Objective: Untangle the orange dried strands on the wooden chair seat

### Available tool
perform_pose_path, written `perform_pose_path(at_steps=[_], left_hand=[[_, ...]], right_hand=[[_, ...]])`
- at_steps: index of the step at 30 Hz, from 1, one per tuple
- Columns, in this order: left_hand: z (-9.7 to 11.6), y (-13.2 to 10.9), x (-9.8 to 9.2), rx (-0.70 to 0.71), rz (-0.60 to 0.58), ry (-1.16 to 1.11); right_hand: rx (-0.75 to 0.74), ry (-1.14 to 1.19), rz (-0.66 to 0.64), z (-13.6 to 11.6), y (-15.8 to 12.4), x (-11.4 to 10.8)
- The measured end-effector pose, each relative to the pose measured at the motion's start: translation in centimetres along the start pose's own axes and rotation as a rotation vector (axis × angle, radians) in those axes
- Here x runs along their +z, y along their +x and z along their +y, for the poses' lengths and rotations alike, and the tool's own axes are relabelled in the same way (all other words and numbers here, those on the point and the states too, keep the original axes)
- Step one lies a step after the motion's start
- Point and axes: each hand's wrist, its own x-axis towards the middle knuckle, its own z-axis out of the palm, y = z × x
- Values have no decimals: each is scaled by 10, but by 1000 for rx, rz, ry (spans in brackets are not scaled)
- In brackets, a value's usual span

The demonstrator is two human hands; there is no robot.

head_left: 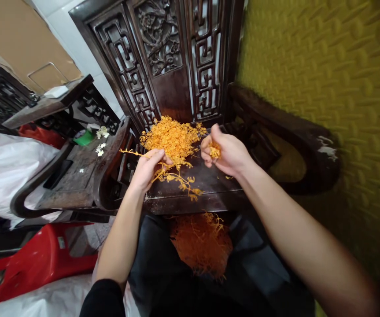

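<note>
Pinching an orange sprig (177, 177) in the left hand (150, 168), at the front-left of the orange pile (169, 138); curling the right hand (225, 152) around orange bits (215, 150), just right of the pile. Apparently partway through: much heaped already, clusters (194, 192) left on the sprig, stringy stems (214, 223) in a reddish container (190, 246) below the pile. Under it, a dark wooden seat (214, 189); behind it, a carved back (173, 90); far right of it, a yellow-green textured wall (325, 66); left of it, a second wooden chair (77, 185).

A loose orange heap of curly sprigs (168, 138) lies on the dark wooden armchair seat (219, 193), before the carved lattice wooden backrest (173, 90). Left stands another dark wooden armchair (77, 189), with a red plastic chair (38, 255) nearer; right rises an embossed yellow sheet (315, 66).
</note>
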Motion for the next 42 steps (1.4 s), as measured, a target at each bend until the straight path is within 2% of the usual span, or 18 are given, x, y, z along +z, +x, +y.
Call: perform_pose_path(at_steps=[4,7,10,14,17,20,22,26,30,33,36,37,39,42], left_hand=[[0,-3,7,90,71,45],[1,-8,14,193,67,141],[4,-14,21,341,9,370],[3,-20,31,490,-112,706],[-6,-19,39,423,-94,673],[-17,-14,44,252,34,381],[-20,-11,47,191,101,246],[-21,-7,48,185,200,199],[-20,-8,46,193,223,207],[-17,-14,43,248,202,335],[-11,-22,38,261,148,418],[-9,-24,36,242,135,394],[-6,-26,32,193,103,296],[-6,-25,29,164,61,134]], right_hand=[[-28,-92,-17,9,0,2],[87,-211,-67,15,-2,4],[183,-304,-126,22,-2,10],[-17,-167,-75,29,1,22],[-143,-101,-4,31,2,27],[-139,-138,-12,31,1,27],[-120,-152,-25,29,0,26],[-179,-79,85,24,-1,27],[-269,-72,191,26,2,28],[-321,-49,361,21,12,15],[-362,88,670,3,23,-19],[-354,114,734,-3,25,-30],[-233,74,720,-11,25,-48],[-47,-68,465,-7,19,-48]])
